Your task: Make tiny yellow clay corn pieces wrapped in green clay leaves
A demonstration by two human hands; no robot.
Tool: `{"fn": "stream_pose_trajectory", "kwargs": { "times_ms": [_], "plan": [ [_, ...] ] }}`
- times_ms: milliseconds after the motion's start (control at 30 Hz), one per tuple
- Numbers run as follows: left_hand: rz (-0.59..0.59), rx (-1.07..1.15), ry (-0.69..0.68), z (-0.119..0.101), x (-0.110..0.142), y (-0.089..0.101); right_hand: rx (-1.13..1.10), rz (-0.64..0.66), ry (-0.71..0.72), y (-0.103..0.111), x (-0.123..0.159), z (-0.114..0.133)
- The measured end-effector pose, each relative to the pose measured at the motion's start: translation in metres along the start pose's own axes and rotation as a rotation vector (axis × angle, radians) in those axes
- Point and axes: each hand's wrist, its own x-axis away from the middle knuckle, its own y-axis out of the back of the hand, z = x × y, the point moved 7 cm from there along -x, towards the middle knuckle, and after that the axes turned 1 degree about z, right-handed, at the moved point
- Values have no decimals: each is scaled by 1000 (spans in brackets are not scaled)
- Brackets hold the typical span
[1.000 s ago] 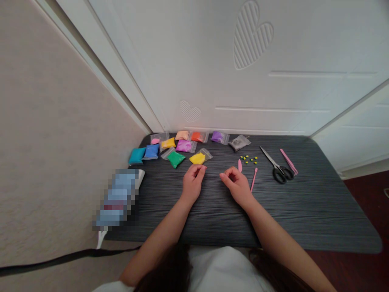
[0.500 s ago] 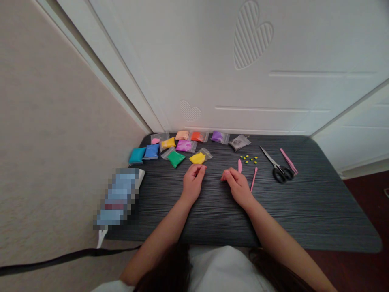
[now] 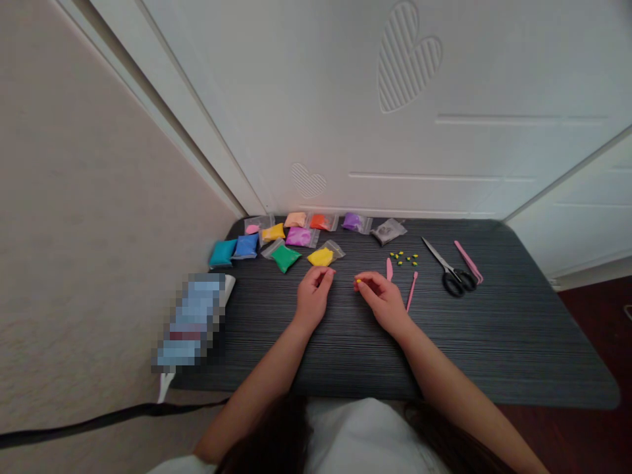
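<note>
My right hand (image 3: pixel 385 299) pinches a tiny yellow lump (image 3: pixel 359 281), which looks like modelling clay, between thumb and fingertips. Across a small gap, my left hand (image 3: pixel 314 296) rests on the table with its thumb and fingers pressed together; what they hold, if anything, is too small to make out. Just beyond it lies a bag of yellow clay (image 3: pixel 322 257). A pink plastic knife (image 3: pixel 389 268) and a thin pink tool (image 3: pixel 412 289) lie beside my right hand. Farther back are several tiny yellow-and-green pieces (image 3: pixel 400 253).
Black-handled scissors (image 3: pixel 453 273) and pink tweezers (image 3: pixel 468 261) lie to the right on the dark table (image 3: pixel 518 342). Several bagged clays, including green (image 3: pixel 285 257), blue (image 3: pixel 246 245) and purple (image 3: pixel 353 222), line the back left. A blurred-out device (image 3: pixel 192 322) occupies the left edge.
My right hand's fingertips have shifted slightly left and uncurled a little, bringing the yellow lump into sight. My left hand has barely moved.
</note>
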Motion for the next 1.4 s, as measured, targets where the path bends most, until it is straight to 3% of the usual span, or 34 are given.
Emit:
{"fn": "stream_pose_trajectory", "kwargs": {
  "times_ms": [433, 1400],
  "plan": [
    [0, 0, 0, -1, 0, 0, 72, -15, -14, 4, 0, 8],
    [4, 0, -1, 0, 0, 0, 41, -79, -23, 8, -1, 1]
  ]
}}
